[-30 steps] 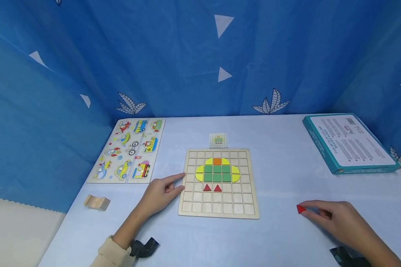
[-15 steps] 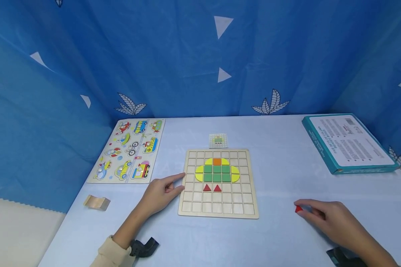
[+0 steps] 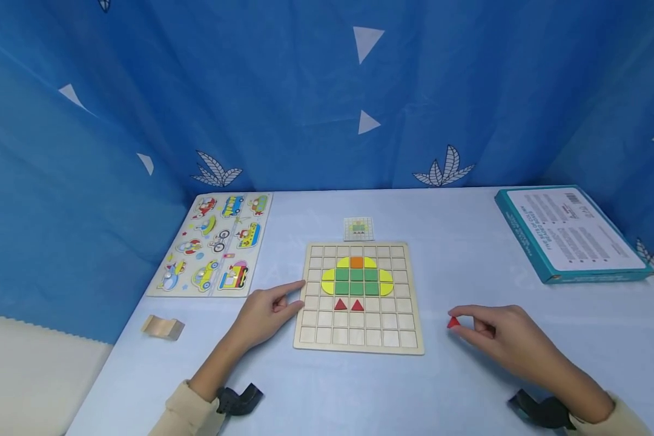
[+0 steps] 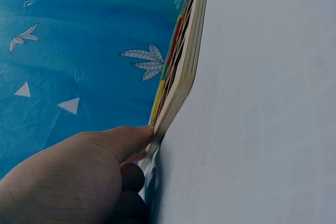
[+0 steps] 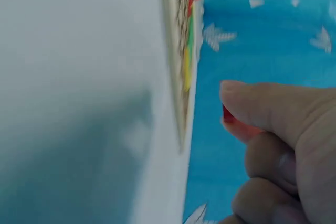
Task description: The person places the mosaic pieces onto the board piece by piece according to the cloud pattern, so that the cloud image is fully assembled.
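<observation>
A wooden grid board [image 3: 358, 347] lies at the table's middle, carrying yellow, green and orange tiles and two red triangles [image 3: 349, 305]. My left hand [image 3: 267, 312] rests against the board's left edge [image 4: 178, 77], index finger stretched along it. My right hand [image 3: 493, 333] hovers right of the board and pinches a small red triangle piece [image 3: 453, 323] between thumb and fingers; the same red piece [image 5: 229, 116] shows under my thumb in the right wrist view. A small pattern card [image 3: 357, 228] sits just behind the board.
A vehicle peg puzzle [image 3: 212, 245] lies at the left, a small wooden block [image 3: 163, 327] near the left front edge. A teal box [image 3: 569, 233] sits at the far right. Blue curtains [image 3: 327, 91] surround the table.
My right hand has moved left toward the board, carrying the red triangle. My left hand has stayed at the board's edge.
</observation>
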Tool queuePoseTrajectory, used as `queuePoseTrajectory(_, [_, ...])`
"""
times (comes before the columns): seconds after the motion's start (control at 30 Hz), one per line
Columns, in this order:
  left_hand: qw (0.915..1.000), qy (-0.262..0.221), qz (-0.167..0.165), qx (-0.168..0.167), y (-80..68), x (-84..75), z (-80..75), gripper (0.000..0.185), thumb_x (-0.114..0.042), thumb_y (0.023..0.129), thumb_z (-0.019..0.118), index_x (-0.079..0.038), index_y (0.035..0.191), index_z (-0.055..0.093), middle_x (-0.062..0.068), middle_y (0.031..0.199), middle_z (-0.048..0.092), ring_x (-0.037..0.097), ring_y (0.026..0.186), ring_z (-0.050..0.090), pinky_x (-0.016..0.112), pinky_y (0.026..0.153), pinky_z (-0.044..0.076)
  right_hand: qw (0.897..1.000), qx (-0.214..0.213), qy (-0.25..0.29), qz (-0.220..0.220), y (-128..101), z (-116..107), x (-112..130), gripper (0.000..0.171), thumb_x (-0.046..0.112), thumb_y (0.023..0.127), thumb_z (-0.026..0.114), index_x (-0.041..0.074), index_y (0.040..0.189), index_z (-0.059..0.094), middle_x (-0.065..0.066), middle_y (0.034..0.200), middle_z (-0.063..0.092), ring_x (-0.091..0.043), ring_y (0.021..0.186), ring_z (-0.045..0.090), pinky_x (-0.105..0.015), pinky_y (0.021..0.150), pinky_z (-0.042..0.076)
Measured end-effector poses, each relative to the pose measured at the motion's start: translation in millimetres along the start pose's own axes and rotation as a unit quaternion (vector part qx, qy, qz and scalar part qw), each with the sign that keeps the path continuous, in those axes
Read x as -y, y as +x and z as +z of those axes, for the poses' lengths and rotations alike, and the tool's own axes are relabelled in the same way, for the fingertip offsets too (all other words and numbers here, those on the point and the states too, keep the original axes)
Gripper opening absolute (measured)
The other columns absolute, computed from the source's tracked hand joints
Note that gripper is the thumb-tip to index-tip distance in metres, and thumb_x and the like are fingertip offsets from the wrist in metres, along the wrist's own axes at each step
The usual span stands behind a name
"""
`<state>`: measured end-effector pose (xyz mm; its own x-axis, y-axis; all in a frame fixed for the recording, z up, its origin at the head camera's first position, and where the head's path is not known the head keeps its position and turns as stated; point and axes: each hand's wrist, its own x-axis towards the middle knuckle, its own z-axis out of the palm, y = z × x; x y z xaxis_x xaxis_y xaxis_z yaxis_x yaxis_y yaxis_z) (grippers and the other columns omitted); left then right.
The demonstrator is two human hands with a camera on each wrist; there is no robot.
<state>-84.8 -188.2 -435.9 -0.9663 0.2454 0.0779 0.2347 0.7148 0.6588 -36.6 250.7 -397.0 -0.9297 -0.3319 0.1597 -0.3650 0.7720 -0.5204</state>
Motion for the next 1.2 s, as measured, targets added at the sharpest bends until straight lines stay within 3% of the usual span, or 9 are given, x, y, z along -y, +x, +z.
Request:
queuePoseTrajectory(0.17, [1.0000,0.001,-0.002,0.002,0.3,0.8,1.2,0.042,-0.033,0.095,0.075,-0.023,0.135,0.069,-0.011,0.055,0.043,0.005,0.049,0.037,0.024,0.052,0.033,0.998,-0.003,0.003,-0.063,26.0,2.6,21.2,0.028,0.014,0.082,0.087,0.018,0.108,0.079,0.021,0.056,0.033,0.002,0.049,0.032,-0.020,0.047,0.030])
queuePoseTrajectory(0.47, [0.9999,0.009,0.011,-0.004,5.9,-2.2,1.1,0.040,-0.034,0.095,0.075,-0.024,0.134,0.069,-0.012,0.054,0.042,0.004,0.049,0.036,0.024,0.052,0.032,0.994,0.043,0.012,-0.102,61.6,20.1,37.3,0.025,0.023,0.086,0.085,0.016,0.109,0.080,0.019,0.055,0.033,0.001,0.048,0.032,-0.020,0.048,0.027])
queuePoseTrajectory(0.77, [0.9999,0.013,0.005,0.001,7.8,-3.9,2.5,0.041,-0.035,0.096,0.074,-0.026,0.135,0.069,-0.011,0.054,0.043,0.005,0.050,0.037,0.024,0.052,0.032,0.991,0.090,0.041,-0.094,85.3,53.3,39.6,0.020,0.032,0.090,0.080,0.022,0.107,0.080,0.017,0.053,0.036,-0.003,0.047,0.037,-0.022,0.048,0.027])
queuePoseTrajectory(1.0, [0.9999,0.014,0.007,-0.002,6.8,-2.8,2.0,0.041,-0.034,0.095,0.075,-0.024,0.135,0.069,-0.012,0.054,0.043,0.004,0.049,0.037,0.024,0.052,0.032,0.988,0.093,0.089,-0.082,93.6,67.5,37.2,0.018,0.026,0.089,0.082,0.022,0.105,0.079,0.015,0.053,0.038,-0.004,0.045,0.039,-0.021,0.047,0.027])
queuePoseTrajectory(1.2, [1.0000,0.009,0.000,-0.003,1.5,0.6,1.1,0.041,-0.032,0.095,0.076,-0.023,0.134,0.069,-0.012,0.054,0.043,0.004,0.050,0.037,0.024,0.052,0.033,0.989,0.088,0.078,-0.088,96.1,78.6,37.1,0.017,0.030,0.089,0.081,0.023,0.105,0.078,0.017,0.053,0.037,-0.003,0.046,0.039,-0.022,0.049,0.029])
